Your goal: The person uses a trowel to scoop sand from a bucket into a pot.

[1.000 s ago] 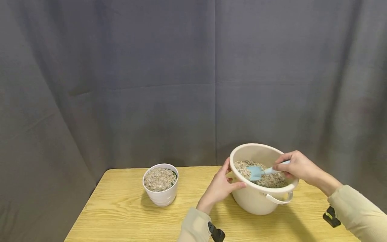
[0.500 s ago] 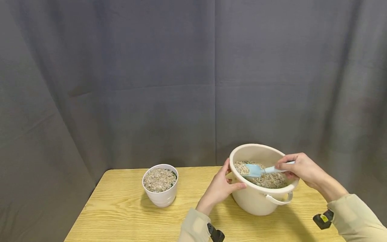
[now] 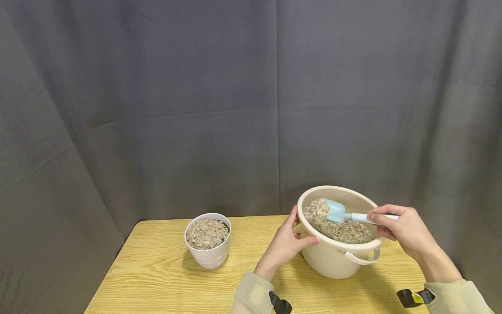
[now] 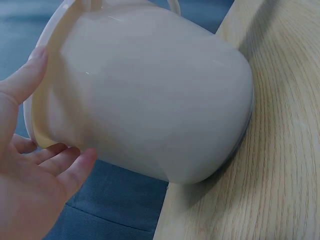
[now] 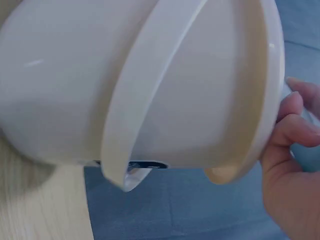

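In the head view my right hand [image 3: 401, 226] pinches the white handle of a small trowel [image 3: 336, 211] with a light blue blade. The blade lies over pale, grainy material [image 3: 345, 231] in a cream bucket [image 3: 333, 259], beside a heap of it at the left inner wall. My left hand [image 3: 284, 246] grips the bucket's left rim, thumb in front and fingers around the side. The left wrist view shows the left fingers [image 4: 75, 170] curled under the rim. In the right wrist view the bucket wall and handle fill much of the picture, and the trowel is hidden.
A white ribbed pot [image 3: 211, 257] filled with similar grainy material stands to the left on the wooden table [image 3: 157, 279]. The bucket's carry handle [image 3: 362, 259] hangs at its front right. A grey curtain [image 3: 196, 109] hangs behind the table.
My right hand has drawn back right and slightly down with the trowel, whose blade has shifted up and turned over the material. The left hand and bucket stay in place.
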`<state>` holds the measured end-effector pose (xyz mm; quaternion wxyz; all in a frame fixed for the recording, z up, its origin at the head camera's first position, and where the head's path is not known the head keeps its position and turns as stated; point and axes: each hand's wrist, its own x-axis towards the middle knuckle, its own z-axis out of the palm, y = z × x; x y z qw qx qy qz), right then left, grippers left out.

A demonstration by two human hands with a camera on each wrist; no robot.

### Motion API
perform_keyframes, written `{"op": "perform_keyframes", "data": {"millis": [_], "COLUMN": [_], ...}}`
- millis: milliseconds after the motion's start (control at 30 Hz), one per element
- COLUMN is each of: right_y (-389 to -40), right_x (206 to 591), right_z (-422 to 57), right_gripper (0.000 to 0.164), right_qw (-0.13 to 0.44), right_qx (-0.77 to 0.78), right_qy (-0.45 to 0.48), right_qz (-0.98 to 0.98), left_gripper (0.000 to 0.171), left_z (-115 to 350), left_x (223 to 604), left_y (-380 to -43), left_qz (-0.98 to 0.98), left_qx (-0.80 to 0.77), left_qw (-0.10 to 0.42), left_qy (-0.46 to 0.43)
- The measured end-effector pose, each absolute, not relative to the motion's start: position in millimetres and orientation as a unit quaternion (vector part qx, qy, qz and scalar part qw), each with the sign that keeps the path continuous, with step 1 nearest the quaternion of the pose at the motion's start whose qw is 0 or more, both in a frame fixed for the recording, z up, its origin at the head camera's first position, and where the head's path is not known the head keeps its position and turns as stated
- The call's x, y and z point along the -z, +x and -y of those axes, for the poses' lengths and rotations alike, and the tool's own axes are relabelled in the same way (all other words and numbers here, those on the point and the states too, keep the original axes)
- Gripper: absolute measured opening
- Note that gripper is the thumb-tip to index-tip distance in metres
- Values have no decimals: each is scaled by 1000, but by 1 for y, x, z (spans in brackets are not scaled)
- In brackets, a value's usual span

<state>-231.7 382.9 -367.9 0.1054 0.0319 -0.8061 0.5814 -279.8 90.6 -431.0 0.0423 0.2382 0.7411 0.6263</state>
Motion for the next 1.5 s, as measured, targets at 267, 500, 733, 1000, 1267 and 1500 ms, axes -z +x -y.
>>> {"op": "perform_keyframes", "data": {"millis": [267,500,733,1000,1267,1500], "right_y": [-219,-209,-200,-194,-197,-196], "right_x": [377,378,378,377,378,376], "right_z": [-378,-365,-351,-340,-326,-319], "right_gripper": [3,5,6,6,7,7], "right_qw": [160,197,222,246,244,243], "right_qx": [-629,-650,-667,-694,-682,-679], "right_qy": [26,1,-30,-38,-45,-79], "right_qz": [760,734,710,675,688,688], "left_gripper": [105,105,99,85,78,74], "left_z": [-88,-89,-86,-63,-29,2], "left_x": [430,430,432,430,431,432], "left_y": [-279,-280,-279,-278,-273,-258], "left_qz": [-737,-739,-735,-734,-765,-778], "left_qx": [-630,-626,-632,-636,-599,-584], "left_qw": [39,41,43,40,-4,-24], "left_qy": [243,244,242,236,238,231]}}
